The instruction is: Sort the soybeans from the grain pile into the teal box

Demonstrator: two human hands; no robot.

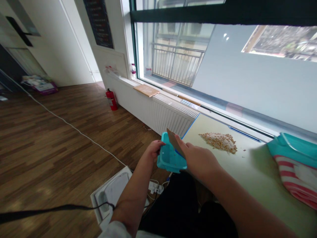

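Note:
My left hand (pixel 155 148) is closed on the left rim of a small teal plastic box (pixel 167 158), tilted beside the table's left edge. A flat brown card, perhaps cardboard (pixel 174 142), is gripped in my right hand (pixel 196 158). It slants over the right side of the box, hiding part of the rim. Inside the box, I can make out only a few small specks. On the pale table (pixel 247 178), a heap of yellowish grains mixed with white bits (pixel 220 141) lies beyond my right hand, with a few crumbs to its right.
At the table's right stand a larger teal container (pixel 297 145) and a folded red-and-white striped cloth (pixel 294 177). A radiator (pixel 146 114) runs under the window. A fire extinguisher (pixel 111 99), a power strip (pixel 156 187), cables and a white panel-like object (pixel 116 191) are on the floor.

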